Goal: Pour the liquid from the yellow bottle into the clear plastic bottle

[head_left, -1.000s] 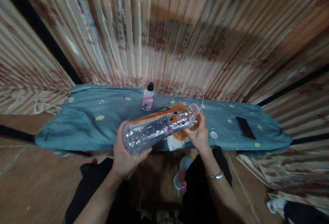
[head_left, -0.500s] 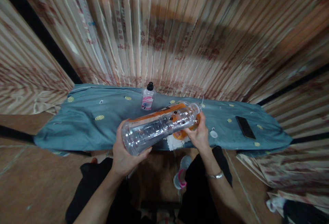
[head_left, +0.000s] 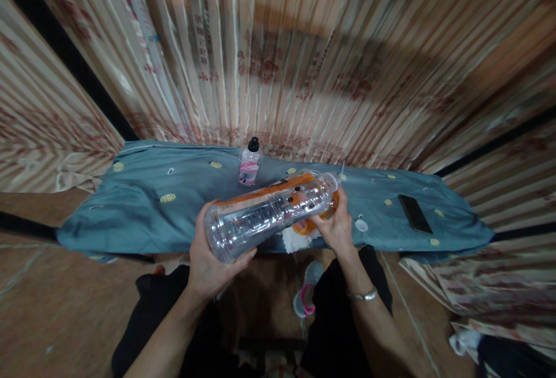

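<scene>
A large clear plastic bottle (head_left: 269, 216) with an orange label lies tilted between my hands, its neck pointing up to the right. My left hand (head_left: 212, 262) is closed around its base. The fingers of my right hand (head_left: 336, 224) grip it near the neck; some of them are hidden behind it. Behind and below the bottle, partly covered, are something orange (head_left: 304, 227) and a white cloth or tissue (head_left: 294, 241). A small white round piece (head_left: 361, 226), perhaps a cap, lies just right of my right hand.
A blue-green cloth (head_left: 143, 210) with yellow prints covers the narrow table. On it stand a small pink-labelled bottle with a black top (head_left: 249, 164) and, at the right, a dark phone (head_left: 415, 214). Patterned curtains (head_left: 269, 65) hang directly behind. A shoe (head_left: 308, 291) shows on the floor below.
</scene>
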### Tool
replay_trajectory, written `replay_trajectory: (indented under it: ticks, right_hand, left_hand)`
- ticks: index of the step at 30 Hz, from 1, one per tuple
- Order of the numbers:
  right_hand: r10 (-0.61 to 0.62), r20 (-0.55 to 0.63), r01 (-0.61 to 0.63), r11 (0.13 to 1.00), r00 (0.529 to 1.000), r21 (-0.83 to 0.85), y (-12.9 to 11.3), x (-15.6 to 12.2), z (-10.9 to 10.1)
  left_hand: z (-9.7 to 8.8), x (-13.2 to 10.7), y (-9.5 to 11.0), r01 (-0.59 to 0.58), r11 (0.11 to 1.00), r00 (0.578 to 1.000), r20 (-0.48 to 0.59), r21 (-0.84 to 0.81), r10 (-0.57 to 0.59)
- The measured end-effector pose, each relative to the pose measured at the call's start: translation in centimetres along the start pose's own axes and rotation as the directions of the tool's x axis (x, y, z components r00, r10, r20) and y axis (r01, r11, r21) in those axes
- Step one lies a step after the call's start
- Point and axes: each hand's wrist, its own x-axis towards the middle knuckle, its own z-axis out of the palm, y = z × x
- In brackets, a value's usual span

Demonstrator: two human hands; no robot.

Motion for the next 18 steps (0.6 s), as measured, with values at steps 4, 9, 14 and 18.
replay_trajectory:
  ticks: [4,9,14,18]
  right_hand:
    - [0.006,-0.005,-0.006,1.0,1.0,-0.004,0.12,0.01,0.01]
    - [0.018,0.011,-0.018,1.0,1.0,0.015,0.01,0.04,-0.04]
    - [0.019,0.02,-0.019,1.0,1.0,-0.009,0.08,0.13,-0.16]
    - [0.012,0.015,-0.012,1.0,1.0,-0.023,0.28,0.12,-0.14]
  left_hand:
    - [-0.01,-0.06,0.06,0.001,1.0,1.0,-0.004,0.018,0.0]
    - [-0.01,0.05,0.08,-0.009,1.0,1.0,0.0,0.005,0.009]
    - [-0.01,-0.1,0.2,0.015,1.0,1.0,-0.008,0.005,-0.015]
    - [-0.01,-0.18,0.04,0.043,0.999,0.999,0.0,-0.001,-0.043]
